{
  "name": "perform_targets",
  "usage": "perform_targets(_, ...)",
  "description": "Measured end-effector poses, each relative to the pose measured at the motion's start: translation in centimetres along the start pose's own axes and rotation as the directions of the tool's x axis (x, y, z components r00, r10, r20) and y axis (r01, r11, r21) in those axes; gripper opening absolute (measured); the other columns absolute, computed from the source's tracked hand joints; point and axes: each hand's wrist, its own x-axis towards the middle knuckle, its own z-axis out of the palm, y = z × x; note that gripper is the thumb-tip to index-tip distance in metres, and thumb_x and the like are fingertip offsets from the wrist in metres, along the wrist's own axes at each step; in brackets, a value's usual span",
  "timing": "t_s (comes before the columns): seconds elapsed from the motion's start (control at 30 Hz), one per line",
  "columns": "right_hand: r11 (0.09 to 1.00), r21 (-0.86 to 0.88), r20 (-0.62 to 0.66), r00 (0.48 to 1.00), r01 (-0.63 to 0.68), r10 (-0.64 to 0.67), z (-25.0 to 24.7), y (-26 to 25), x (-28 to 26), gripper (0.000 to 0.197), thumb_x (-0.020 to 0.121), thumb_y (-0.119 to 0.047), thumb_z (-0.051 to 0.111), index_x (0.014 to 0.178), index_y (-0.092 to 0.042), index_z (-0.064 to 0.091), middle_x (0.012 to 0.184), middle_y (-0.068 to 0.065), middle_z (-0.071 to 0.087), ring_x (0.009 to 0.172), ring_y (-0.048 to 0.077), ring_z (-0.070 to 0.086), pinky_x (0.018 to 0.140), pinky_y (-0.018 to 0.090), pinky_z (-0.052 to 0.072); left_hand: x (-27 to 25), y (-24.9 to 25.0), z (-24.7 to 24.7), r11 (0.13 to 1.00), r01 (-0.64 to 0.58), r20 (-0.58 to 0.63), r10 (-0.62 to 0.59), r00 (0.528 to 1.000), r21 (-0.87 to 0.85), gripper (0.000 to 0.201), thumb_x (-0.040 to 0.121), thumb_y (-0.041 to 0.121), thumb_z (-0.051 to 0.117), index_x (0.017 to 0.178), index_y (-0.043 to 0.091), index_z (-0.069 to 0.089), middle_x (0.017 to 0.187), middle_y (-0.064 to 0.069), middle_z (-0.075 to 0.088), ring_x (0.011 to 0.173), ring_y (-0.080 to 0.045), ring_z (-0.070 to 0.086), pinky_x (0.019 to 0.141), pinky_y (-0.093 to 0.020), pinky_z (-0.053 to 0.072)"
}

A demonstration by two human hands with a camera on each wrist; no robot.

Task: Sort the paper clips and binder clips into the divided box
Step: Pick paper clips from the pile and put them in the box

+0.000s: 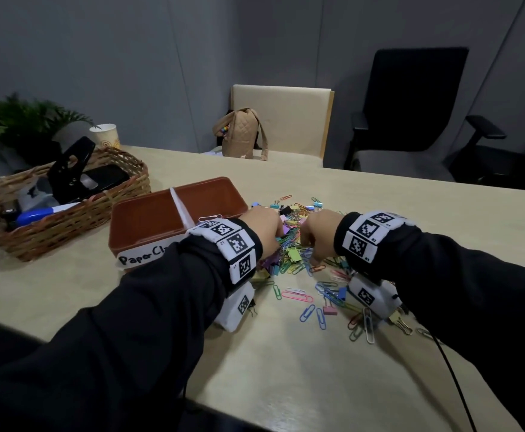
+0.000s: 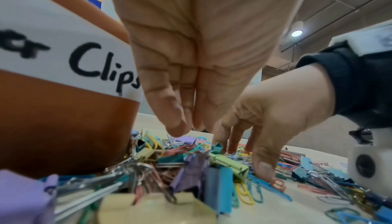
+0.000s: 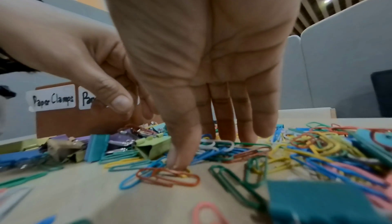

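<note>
A brown divided box [image 1: 149, 202] with a white divider and handwritten labels stands left of a heap of coloured paper clips and binder clips [image 1: 295, 254]. My left hand [image 1: 270, 235] hovers over the heap's left part beside the box wall [image 2: 63, 127], its fingers [image 2: 176, 122] straight, close together and holding nothing. My right hand [image 1: 312, 244] reaches down into the heap's middle. Its straight fingers [image 3: 244, 127] touch the clips, and its thumb presses on an orange paper clip [image 3: 188, 180] lying on the table. A green binder clip [image 3: 155, 147] lies just left of that thumb.
A wicker basket [image 1: 68, 213] with a black punch and a blue marker stands left of the box. A paper cup [image 1: 107, 135] and a plant [image 1: 15, 123] are behind it. A beige chair with a bag [image 1: 242, 132] and a black office chair [image 1: 411, 113] stand beyond the table.
</note>
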Motion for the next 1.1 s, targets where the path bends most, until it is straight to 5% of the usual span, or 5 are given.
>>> perform_targets(0.27, 0.999, -0.030, -0.052, 0.998, 0.015, -0.017, 0.2, -0.3, -1.0, 0.020, 0.085, -0.016, 0.066, 0.069, -0.012, 0.055, 0.071, 0.002, 0.050, 0.076, 0.024, 0.050, 0.066, 0.028, 0.043, 1.1, 0.5, 0.0, 1.000, -0.025, -0.002, 0.025, 1.000, -0.014, 0.028, 0.090, 0.010, 0.058, 0.114, 0.019, 0.069, 0.119, -0.002, 0.066, 0.109, -0.023, 0.061, 0.095, -0.035, 0.049)
perform_targets(0.5, 0.967, 0.247, -0.176, 0.979, -0.056, 0.102, -1.1, 3.1, -3.0, 0.017, 0.079, -0.022, 0.076, 0.073, -0.013, 0.063, 0.068, -0.002, 0.053, 0.075, 0.019, 0.050, 0.061, 0.022, 0.035, 1.1, 3.1, 0.8, 0.994, -0.082, 0.046, 0.086, 0.995, -0.070, 0.018, 0.078, 0.024, 0.075, 0.092, 0.013, 0.076, 0.092, -0.002, 0.073, 0.084, -0.017, 0.066, 0.071, -0.027, 0.052)
perform_targets(0.77, 0.899, 0.415, -0.152, 0.964, -0.138, 0.218, 0.0, 5.4, -4.0, 0.025, 0.079, -0.016, 0.074, 0.067, -0.008, 0.053, 0.064, 0.006, 0.047, 0.064, 0.019, 0.043, 0.051, 0.025, 0.032, 2.4, 5.7, 2.6, 0.992, -0.122, 0.091, 0.124, 0.988, -0.027, 0.065, 0.074, 0.033, 0.080, 0.132, 0.015, 0.056, 0.124, -0.005, 0.060, 0.113, -0.024, 0.056, 0.090, -0.032, 0.048)
perform_targets(0.97, 0.843, 0.509, -0.156, 0.944, -0.176, 0.292, 0.5, 6.8, -4.7, 0.026, 0.080, -0.017, 0.073, 0.062, -0.010, 0.056, 0.059, 0.002, 0.052, 0.062, 0.018, 0.049, 0.055, 0.024, 0.037, 3.3, 7.3, 3.1, 0.992, -0.127, 0.125, 0.123, 0.985, 0.022, 0.029, 0.074, 0.037, 0.078, 0.078, 0.014, 0.062, 0.079, -0.004, 0.062, 0.075, -0.024, 0.059, 0.073, -0.033, 0.053)
perform_targets(1.1, 0.769, 0.616, -0.140, 0.936, -0.173, 0.322, 0.7, 7.3, -4.8, 0.026, 0.081, -0.018, 0.074, 0.060, -0.013, 0.060, 0.064, 0.004, 0.060, 0.061, 0.018, 0.054, 0.062, 0.030, 0.048, 3.4, 7.9, 2.9, 0.980, -0.177, 0.101, 0.168, 0.981, 0.089, 0.025, 0.079, 0.028, 0.074, 0.097, 0.011, 0.074, 0.092, -0.005, 0.072, 0.084, -0.023, 0.067, 0.077, -0.037, 0.058)
